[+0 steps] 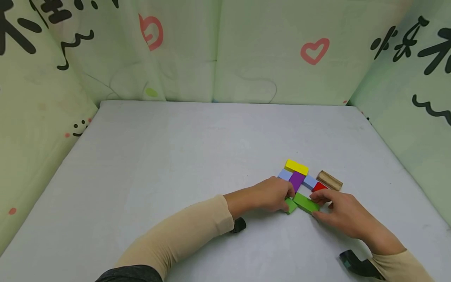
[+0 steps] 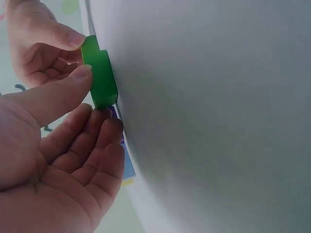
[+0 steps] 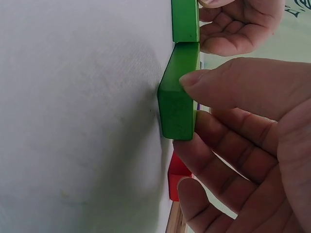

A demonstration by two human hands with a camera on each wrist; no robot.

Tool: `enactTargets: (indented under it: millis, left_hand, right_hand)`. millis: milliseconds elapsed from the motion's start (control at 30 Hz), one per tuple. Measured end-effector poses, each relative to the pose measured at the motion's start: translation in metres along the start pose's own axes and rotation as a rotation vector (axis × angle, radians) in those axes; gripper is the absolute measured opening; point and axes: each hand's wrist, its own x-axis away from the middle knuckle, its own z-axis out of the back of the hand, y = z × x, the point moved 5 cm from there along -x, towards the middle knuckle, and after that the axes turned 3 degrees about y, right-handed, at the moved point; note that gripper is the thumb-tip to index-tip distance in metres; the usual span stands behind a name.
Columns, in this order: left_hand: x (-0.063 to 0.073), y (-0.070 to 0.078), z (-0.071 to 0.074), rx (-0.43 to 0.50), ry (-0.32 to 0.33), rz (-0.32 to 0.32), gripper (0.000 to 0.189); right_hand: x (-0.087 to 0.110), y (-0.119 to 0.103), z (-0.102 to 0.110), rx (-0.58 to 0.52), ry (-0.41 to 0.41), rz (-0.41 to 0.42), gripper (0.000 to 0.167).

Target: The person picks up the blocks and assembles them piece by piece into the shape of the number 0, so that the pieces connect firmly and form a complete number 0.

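My left hand (image 1: pixel 269 194) pinches a green block (image 2: pixel 104 80) between thumb and fingers on the white table. A second, longer-looking green block (image 1: pixel 306 202) lies just to its right, end against it, and the thumb and fingers of my right hand (image 1: pixel 341 213) grip it. Behind the green pair, a purple block (image 1: pixel 297 181) stands between two light blue blocks, a left one (image 1: pixel 285 174) and a right one (image 1: pixel 310 182). A yellow block (image 1: pixel 296 167) lies along the back. By my right fingertips is a red block (image 3: pixel 179 177), partly hidden by that hand in the head view.
A wood-coloured block (image 1: pixel 329 180) with a grooved top lies at the right end of the group. The white table (image 1: pixel 169 156) stretches away to the left and back. Pale green printed cloth (image 1: pixel 260 51) hangs around its back and sides.
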Motion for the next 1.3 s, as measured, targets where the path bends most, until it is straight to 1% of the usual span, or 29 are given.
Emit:
enactTargets:
  millis: [433,667,1000,1167,1300]
  left_hand:
    - [0.0024,-0.0021,-0.0009,-0.004,-0.015,-0.015,0.037]
    - [0.0032,-0.0038,-0.0013,-0.006,-0.030,-0.012,0.037]
    - [0.0049,-0.0049,-0.0001,0.000,-0.035,-0.017,0.039]
    - [0.0054,-0.0063,0.0007,-0.003,-0.030,-0.015,0.038]
    - [0.0047,-0.0076,0.0038,-0.007,-0.021,-0.018,0.039]
  right_hand:
    - [-0.0011,0.0005,0.0009,0.019,-0.005,0.025,0.032]
    - [-0.0014,0.0009,0.0008,0.016,-0.021,0.013,0.033]
    - [0.0000,0.0016,0.0022,0.019,-0.029,0.024,0.034]
    - [0.0017,0.0042,0.0015,0.019,-0.029,0.000,0.037]
    - [0.0012,0.0055,0.0028,0.024,-0.011,-0.015,0.041]
